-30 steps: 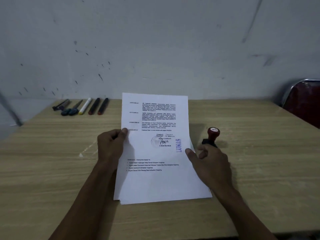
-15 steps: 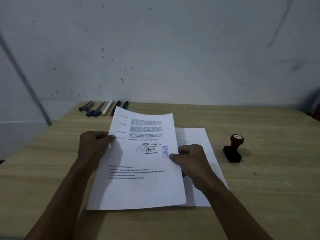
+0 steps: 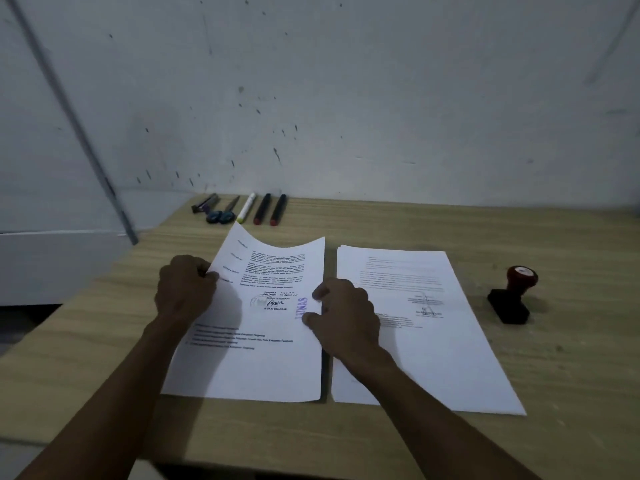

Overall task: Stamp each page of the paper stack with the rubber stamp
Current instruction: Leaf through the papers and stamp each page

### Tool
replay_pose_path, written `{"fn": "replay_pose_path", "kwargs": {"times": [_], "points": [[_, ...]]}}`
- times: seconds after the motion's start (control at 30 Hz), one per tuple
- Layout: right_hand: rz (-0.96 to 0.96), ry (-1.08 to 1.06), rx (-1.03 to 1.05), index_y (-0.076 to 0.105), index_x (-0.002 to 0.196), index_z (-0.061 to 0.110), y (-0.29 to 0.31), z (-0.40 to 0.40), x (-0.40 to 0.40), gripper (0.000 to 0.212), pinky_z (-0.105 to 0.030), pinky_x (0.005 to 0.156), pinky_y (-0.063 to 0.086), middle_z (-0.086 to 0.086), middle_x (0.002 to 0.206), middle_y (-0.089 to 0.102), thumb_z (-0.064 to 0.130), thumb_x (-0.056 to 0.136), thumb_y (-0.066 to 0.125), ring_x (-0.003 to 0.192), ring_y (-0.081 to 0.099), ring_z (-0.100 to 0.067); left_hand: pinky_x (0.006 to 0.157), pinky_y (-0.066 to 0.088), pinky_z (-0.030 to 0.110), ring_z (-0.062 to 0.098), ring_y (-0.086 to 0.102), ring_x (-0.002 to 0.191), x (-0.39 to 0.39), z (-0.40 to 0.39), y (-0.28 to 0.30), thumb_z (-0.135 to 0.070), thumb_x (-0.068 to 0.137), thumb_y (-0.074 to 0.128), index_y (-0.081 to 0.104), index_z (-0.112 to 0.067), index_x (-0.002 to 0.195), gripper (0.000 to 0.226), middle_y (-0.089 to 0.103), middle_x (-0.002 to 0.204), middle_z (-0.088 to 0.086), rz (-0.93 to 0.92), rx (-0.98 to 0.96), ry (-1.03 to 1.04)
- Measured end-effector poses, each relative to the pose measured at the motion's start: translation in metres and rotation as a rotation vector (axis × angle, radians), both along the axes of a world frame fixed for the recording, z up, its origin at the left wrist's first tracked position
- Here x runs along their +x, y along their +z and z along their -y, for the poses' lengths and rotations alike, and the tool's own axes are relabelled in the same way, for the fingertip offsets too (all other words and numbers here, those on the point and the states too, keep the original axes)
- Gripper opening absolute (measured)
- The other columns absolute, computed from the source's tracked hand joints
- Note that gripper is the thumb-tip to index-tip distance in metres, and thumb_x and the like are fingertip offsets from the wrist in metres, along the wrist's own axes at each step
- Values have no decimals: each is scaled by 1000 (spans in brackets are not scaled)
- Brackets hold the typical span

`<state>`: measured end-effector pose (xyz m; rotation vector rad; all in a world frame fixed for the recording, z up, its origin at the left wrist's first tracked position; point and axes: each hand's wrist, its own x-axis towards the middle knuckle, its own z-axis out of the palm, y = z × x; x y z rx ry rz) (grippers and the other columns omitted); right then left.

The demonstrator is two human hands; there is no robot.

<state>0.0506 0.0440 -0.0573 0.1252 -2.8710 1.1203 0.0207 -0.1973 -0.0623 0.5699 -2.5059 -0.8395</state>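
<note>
Now both hands pinch the stamped white sheet (image 3: 256, 327), left hand (image 3: 185, 289) and right hand (image 3: 343, 313) on opposite edges, while the red-knobbed black rubber stamp (image 3: 512, 296) stands rightward, nearer the right, beyond the white paper stack (image 3: 433, 341).

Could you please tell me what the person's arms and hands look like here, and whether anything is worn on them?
Both forearms are bare as far as the frame shows: no sleeves, gloves, watch or bracelet are visible. The left hand and right hand show no rings that I can make out, though the dim light hides fine detail. No markings are visible on either arm.
</note>
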Motion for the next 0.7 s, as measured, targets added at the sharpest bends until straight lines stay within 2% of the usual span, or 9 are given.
{"fn": "replay_pose_path", "kwargs": {"times": [0.1,0.17,0.27,0.33,0.4,0.53,0.7], "points": [[-22,5,101,61,106,27,2,4,0,27,-29,78,42,3,107,64,36,84,73,103,60,-20,71,43,34,36,61,94,-3,2,-4,-19,85,65,72,-11,90,12,68,95,14,43,-28,22],[-39,17,134,61,106,26,3,5,1,24,-29,76,37,2,108,62,36,86,70,104,59,-20,79,46,39,37,58,105,-2,-1,-5,-22,86,65,70,-12,107,24,66,110,15,63,-26,51],[-64,36,169,62,105,25,2,4,2,22,-31,79,39,1,109,63,36,88,67,104,60,-22,93,45,47,38,50,119,1,-7,-4,-32,83,68,58,-14,127,49,58,124,17,66,-79,58],[-72,43,181,65,101,23,1,3,1,20,-31,79,42,2,106,64,37,87,68,103,61,-22,94,43,48,40,45,119,3,-10,-4,-41,82,67,58,-19,126,51,54,124,18,110,-177,42],[-83,47,192,68,99,23,0,2,0,21,-31,80,44,5,106,66,40,87,68,102,62,-20,94,41,45,39,44,117,5,-12,-5,-47,81,66,66,-23,116,43,53,120,15,174,-228,25],[-95,51,175,69,98,22,-3,0,0,23,-30,80,43,7,107,65,43,87,68,102,61,-16,96,38,43,38,44,116,9,-13,-7,-50,82,66,71,-24,110,39,56,119,11,196,-206,0],[-117,57,132,67,106,25,-4,-3,2,27,-28,85,42,8,114,64,45,88,67,107,59,-13,97,37,45,38,43,118,10,-15,-3,-49,84,64,70,-23,110,37,56,120,11,210,-194,-5]]}}
